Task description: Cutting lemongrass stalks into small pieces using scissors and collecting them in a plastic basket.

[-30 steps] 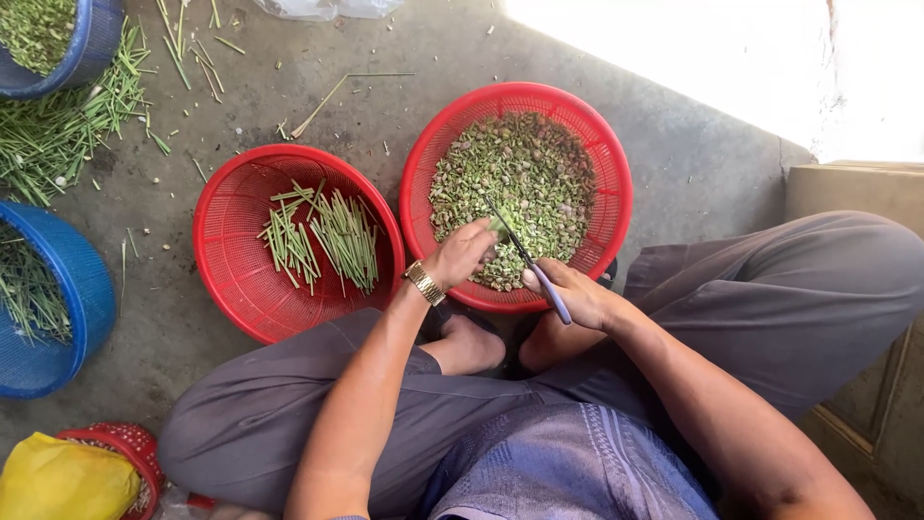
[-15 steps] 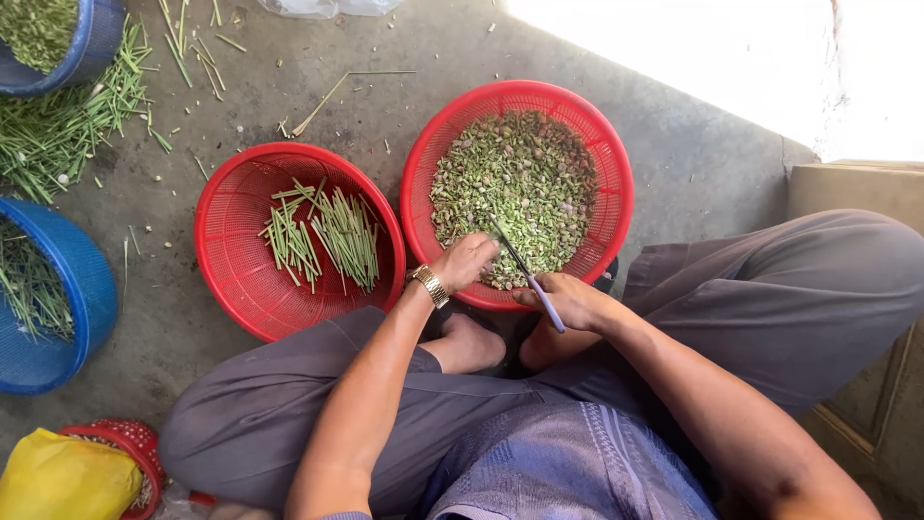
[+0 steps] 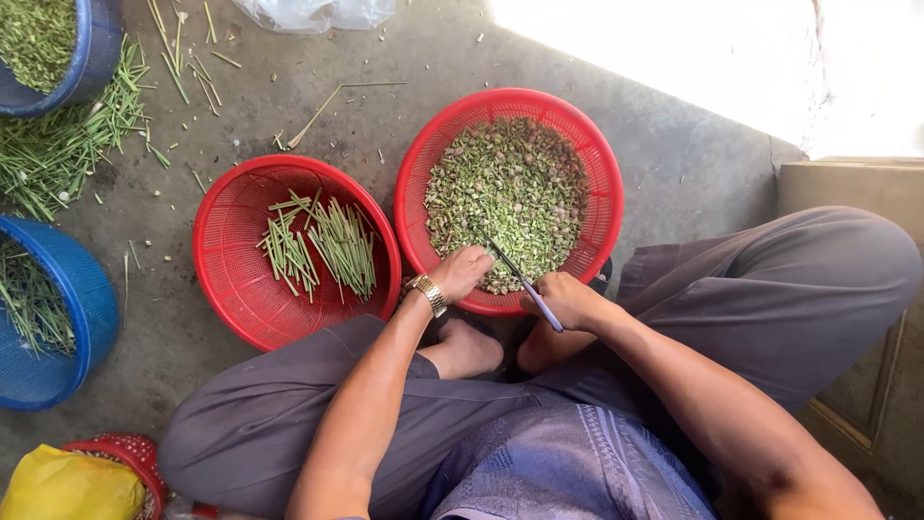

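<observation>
Right grip (image 3: 568, 300) clenched on knife (image 3: 520, 279), blade angled up-left toward left hand (image 3: 462, 272), which pinches stems at the near rim of the basket (image 3: 602, 183).

Right hand (image 3: 568, 300) gripping knife (image 3: 520, 279) — left hand (image 3: 460, 272) over red basket (image 3: 604, 207)

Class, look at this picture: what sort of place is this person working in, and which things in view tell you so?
Probably an informal food-preparation spot on a bare concrete floor, perhaps a yard or doorway. The person sits cross-legged; red baskets hold chopped green pieces and cut stems, with loose green stalks strewn nearby.
</observation>
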